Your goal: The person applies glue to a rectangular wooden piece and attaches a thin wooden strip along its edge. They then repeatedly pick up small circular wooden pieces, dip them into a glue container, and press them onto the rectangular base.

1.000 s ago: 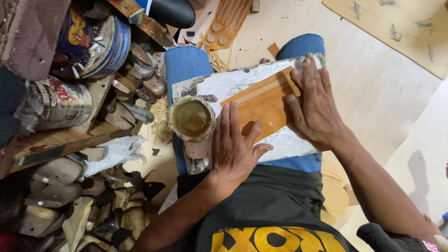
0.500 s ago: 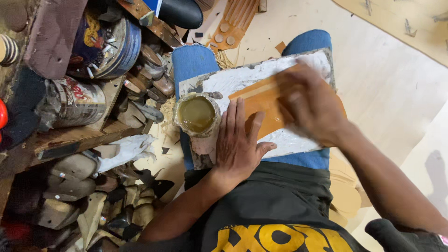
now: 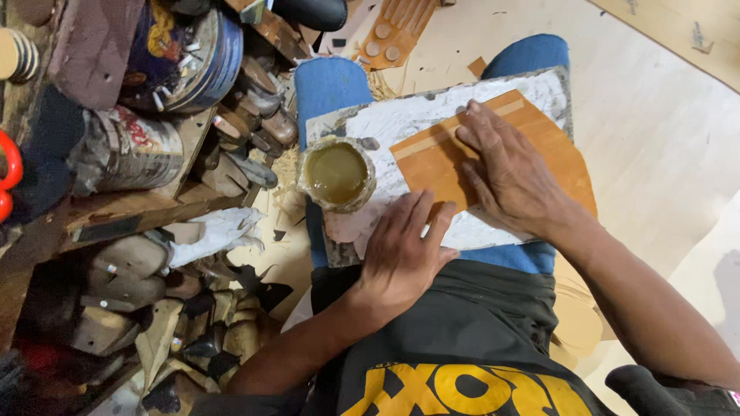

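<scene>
We look down at a white, stained board (image 3: 493, 231) resting across our blue-trousered knees. Our right hand (image 3: 512, 173) lies flat and open on an orange leather piece (image 3: 555, 146), fingers spread toward ten o'clock, grasping nothing. Our left hand (image 3: 401, 258) presses the board's near edge at six o'clock, also open-palmed. A tin of yellowish glue (image 3: 337, 173) sits on the board at nine o'clock of the leather. The leather looks laid in place and is being smoothed (whether glue is already spread beneath it is hidden). Cluttered tins and tools at far left are hard to make out.
</scene>
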